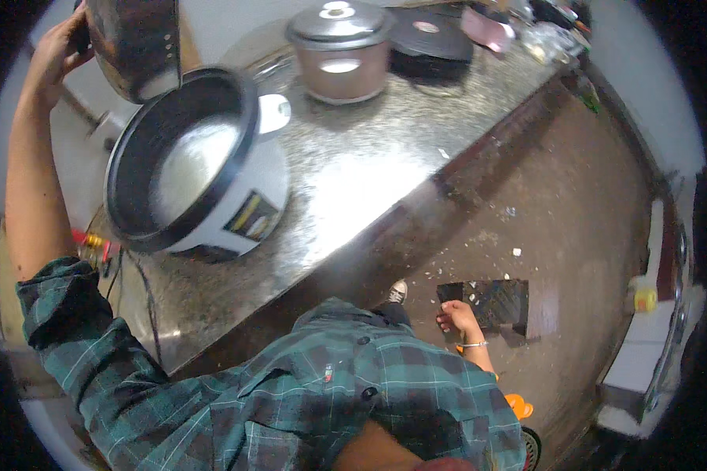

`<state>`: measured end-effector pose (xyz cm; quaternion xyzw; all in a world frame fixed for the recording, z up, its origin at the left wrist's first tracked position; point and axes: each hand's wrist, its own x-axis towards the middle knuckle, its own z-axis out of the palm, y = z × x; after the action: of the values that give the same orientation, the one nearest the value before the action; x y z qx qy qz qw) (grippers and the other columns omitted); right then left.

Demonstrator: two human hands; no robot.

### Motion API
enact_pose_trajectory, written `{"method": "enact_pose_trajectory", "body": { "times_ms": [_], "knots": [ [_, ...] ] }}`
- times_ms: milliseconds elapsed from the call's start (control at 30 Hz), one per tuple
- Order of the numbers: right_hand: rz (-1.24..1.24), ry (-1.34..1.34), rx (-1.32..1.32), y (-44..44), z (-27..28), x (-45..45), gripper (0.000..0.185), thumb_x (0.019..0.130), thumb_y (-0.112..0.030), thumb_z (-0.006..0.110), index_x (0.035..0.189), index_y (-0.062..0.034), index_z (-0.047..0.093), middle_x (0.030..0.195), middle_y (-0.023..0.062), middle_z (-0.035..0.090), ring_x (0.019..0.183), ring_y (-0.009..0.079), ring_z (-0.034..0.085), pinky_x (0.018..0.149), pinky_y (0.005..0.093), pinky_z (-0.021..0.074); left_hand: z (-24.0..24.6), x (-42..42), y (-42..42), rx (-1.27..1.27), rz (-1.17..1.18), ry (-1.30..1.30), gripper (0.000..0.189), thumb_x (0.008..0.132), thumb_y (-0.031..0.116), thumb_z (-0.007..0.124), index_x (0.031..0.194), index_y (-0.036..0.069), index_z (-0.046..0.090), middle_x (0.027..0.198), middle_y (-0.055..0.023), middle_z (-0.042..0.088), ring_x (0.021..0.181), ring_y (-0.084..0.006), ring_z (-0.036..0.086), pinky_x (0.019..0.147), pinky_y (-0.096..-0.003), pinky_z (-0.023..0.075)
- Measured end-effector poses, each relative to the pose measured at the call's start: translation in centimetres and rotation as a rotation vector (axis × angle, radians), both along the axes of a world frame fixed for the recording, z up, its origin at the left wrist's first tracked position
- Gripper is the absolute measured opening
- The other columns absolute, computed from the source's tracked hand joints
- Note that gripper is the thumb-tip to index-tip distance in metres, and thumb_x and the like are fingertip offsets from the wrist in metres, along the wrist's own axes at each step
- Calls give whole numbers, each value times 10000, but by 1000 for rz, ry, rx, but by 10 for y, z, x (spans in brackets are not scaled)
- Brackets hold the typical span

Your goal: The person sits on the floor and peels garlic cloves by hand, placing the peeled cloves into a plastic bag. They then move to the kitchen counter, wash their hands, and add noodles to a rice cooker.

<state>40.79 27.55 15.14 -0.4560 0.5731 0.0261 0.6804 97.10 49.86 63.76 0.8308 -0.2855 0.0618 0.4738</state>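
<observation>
My left hand [62,53] is raised at the upper left, its fingers on the edge of a dark, worn vessel or box-like object [134,47] that the picture's rim cuts off. Just below that object, a large white rice cooker [265,176] with a black rim stands on the granite counter [342,194], without a lid; its pale inner bottom shows. My right hand [458,317] hangs over the floor at the lower right, fingers curled, away from the counter, with no held thing visible. A bracelet circles that wrist.
A lidded metal pot [344,65], a black lidded container [430,50] and plastic bags [545,44] line the counter's back. Red and yellow items [94,244] and a cable [150,306] lie left. Scraps and a dark mat [495,303] are on the floor.
</observation>
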Motion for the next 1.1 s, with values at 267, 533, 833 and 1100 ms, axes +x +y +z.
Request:
{"method": "enact_pose_trajectory", "body": {
  "times_ms": [267,533,833,1100],
  "knots": [
    [-328,-31,-92,-64,8,-105,113,808,-142,505,828,-31,518,698,58,561,543,122,533,419,231,433,0,-76,-224,11,-314,-77,379,802,401,490,981,73,554,877,-9,555,784,-93,513,678,-257,447],
    [-653,-48,-102,-74,-22,-191,108,797,-132,514,848,-38,499,721,82,559,535,139,536,410,239,448,-15,-178,-398,2,-361,-160,313,810,273,514,733,-24,572,623,-44,510,541,-135,497,432,-268,460],
    [-802,-81,106,-95,-55,-201,120,791,-67,456,904,-28,449,793,142,556,577,227,572,411,320,461,-27,-121,-514,-218,-346,-58,286,802,277,519,735,8,587,630,-48,514,541,-152,499,436,-299,466],
    [-773,-45,-89,-190,19,-164,112,811,-160,481,837,-52,483,736,91,557,551,185,553,451,295,460,-59,25,-581,133,119,-354,567,749,487,485,713,-67,599,634,-181,584,508,-242,590,500,-334,469]
  ]
}}
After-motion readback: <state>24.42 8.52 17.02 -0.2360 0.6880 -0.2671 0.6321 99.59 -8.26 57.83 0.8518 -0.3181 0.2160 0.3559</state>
